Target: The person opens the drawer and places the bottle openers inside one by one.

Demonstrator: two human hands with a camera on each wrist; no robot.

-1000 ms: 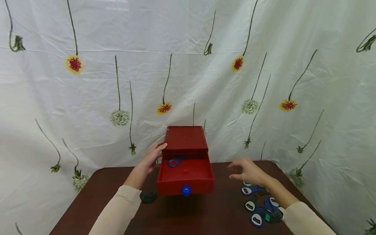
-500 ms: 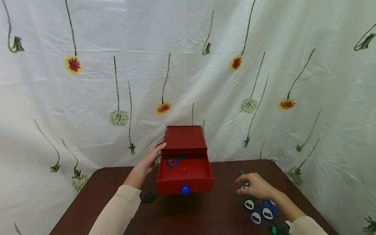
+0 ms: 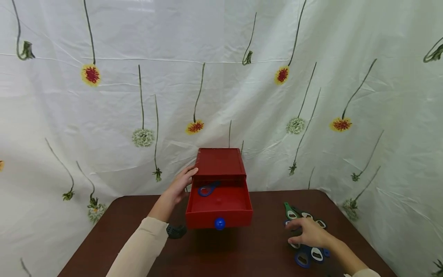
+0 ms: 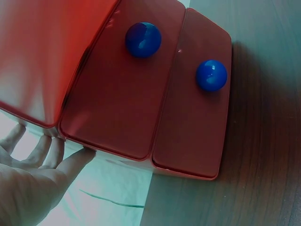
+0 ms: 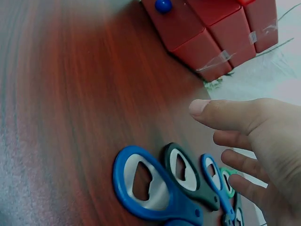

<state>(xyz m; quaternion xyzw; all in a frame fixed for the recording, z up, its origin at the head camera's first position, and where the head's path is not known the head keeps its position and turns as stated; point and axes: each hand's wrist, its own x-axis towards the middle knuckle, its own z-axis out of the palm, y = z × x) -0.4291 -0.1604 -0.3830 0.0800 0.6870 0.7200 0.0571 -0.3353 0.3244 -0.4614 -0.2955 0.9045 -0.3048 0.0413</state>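
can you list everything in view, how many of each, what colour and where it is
drawer unit: one, red, on the table, middle
top drawer: one, red, pulled open, two closed drawers beneath
round knobs: three, blue, one per drawer front
drawer bottle opener: one, blue, inside the top drawer, toward its back left
loose bottle openers: at least six, blue, green and blackish, on the table's right side, some hidden
tape: clear, count unclear, on the drawer unit's side
table: one, dark brown, under everything
flower-print cloth: white, count unclear, behind
sleeves: two, cream, on both forearms
left grip: one, bare, touching the drawer unit's left side
right grip: one, bare, above the loose bottle openers
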